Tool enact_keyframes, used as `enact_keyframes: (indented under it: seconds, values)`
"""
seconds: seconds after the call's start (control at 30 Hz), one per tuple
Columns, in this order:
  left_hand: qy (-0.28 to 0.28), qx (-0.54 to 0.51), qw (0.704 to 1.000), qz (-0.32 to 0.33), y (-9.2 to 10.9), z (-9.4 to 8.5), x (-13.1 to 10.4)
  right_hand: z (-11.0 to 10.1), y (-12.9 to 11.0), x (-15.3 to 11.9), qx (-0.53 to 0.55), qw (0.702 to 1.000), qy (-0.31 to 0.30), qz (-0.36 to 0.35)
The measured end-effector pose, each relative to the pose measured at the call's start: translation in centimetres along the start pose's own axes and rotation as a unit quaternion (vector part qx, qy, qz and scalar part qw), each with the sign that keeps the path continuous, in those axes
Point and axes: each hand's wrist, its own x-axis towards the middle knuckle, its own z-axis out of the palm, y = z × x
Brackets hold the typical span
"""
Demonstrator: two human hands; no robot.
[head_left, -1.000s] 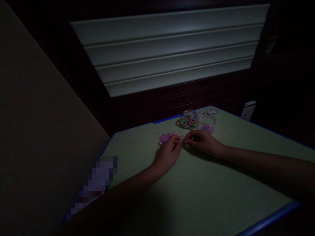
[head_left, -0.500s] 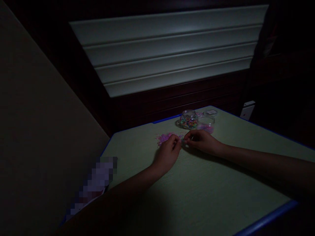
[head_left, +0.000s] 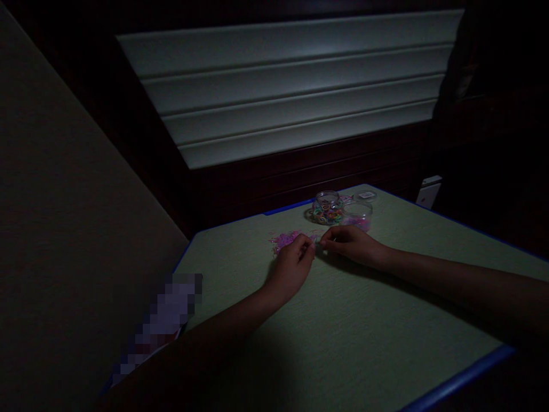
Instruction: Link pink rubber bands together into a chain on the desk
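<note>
Side by side over the light green table (head_left: 343,320), my left hand (head_left: 293,264) and my right hand (head_left: 354,245) have their fingertips pinched close to each other. Whatever lies between the fingertips is too small and dark to make out. A loose pile of small pink pieces (head_left: 283,241) lies just behind my left hand, partly covered by it. Behind my right hand are a clear jar of multicoloured rings (head_left: 326,210) and a clear open tub with pink pieces (head_left: 357,216).
A clear round lid with a label (head_left: 366,195) lies near the table's back corner. A white box (head_left: 429,191) stands beyond the right edge. A pixelated item (head_left: 171,315) is at the left edge. Behind the table is a panel with pale slats (head_left: 291,80).
The view has shifted slightly. My right hand's fingertips have moved a little apart from my left hand's; both hands keep nearly the same pose.
</note>
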Motion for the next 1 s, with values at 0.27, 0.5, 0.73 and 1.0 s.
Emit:
enact_keyframes:
  seconds: [0.27, 0.5, 0.73, 1.0]
  values:
    - [-0.002, 0.001, 1.0, 0.001, -0.1, 0.0, 0.0, 0.0, 0.0, 0.0, 0.016, 1.0, -0.011, 0.003]
    - [0.007, 0.007, 1.0, 0.004, 0.0, 0.1, 0.0, -0.2, 0.0, 0.0, -0.008, 1.0, -0.014, -0.014]
    - [0.007, 0.014, 1.0, 0.004, -0.1, 0.2, 0.0, -0.4, -0.2, -0.1, -0.049, 0.999, 0.002, -0.013]
    - [-0.006, 0.013, 1.0, 0.013, 0.3, 0.0, -0.1, -0.9, -1.8, -1.0, -0.263, 0.956, 0.027, -0.128]
